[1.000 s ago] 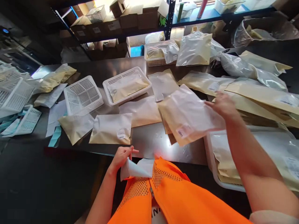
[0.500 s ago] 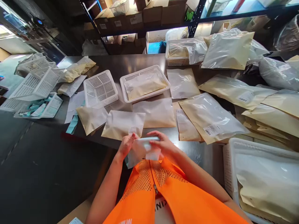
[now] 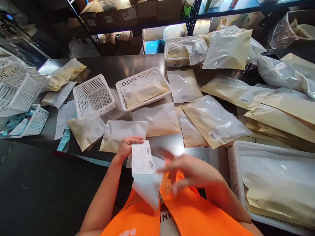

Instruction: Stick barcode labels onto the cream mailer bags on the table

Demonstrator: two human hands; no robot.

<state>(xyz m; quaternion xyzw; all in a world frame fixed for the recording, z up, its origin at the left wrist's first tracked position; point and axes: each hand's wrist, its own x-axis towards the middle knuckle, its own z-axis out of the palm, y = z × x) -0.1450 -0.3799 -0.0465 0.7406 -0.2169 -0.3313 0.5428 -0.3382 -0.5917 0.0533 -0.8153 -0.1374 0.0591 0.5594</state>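
Note:
My left hand (image 3: 125, 147) is closed on the top of a strip of barcode labels (image 3: 142, 160), with the fingers at its upper left edge. Two printed labels face up, and the strip's pale blank lower part hangs down in front of the orange vest (image 3: 137, 213). To the right of the strip, my right hand (image 3: 189, 170) is smeared by motion, so I cannot tell whether its fingers hold anything. Just beyond my left hand lies a frosted packing bag (image 3: 120, 132) with a cream side. Another frosted bag (image 3: 157, 118) lies behind it.
A white basket (image 3: 94, 98) and a shallow basket (image 3: 147, 72) holding a bag stand on the metal table (image 3: 108, 64). Bagged parcels (image 3: 216, 121) cover the right side. A large white bin (image 3: 233, 170) stands at right. A teal strip (image 3: 93, 160) trails along the front edge.
The label strip, folded between both hands before, is now opened out with its printed side up. My right hand has moved off to the right. The camera view has turned slightly right.

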